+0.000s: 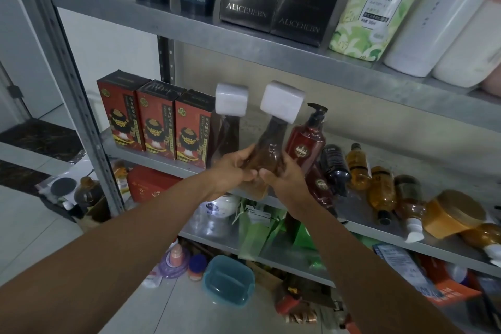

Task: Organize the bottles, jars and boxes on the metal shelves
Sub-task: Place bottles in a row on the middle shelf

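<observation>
Both my hands hold one brown bottle with a white square cap just above the front of the middle metal shelf. My left hand grips its lower left side and my right hand grips its lower right side. A second brown bottle with a white cap stands upright just left of it, beside three red boxes. A dark red pump bottle stands to the right.
Several amber and dark bottles and a gold-lidded jar lie tipped over on the right of the middle shelf. The upper shelf carries black boxes, dark tubes and white and green bottles. Green packets, a teal container and clutter sit below.
</observation>
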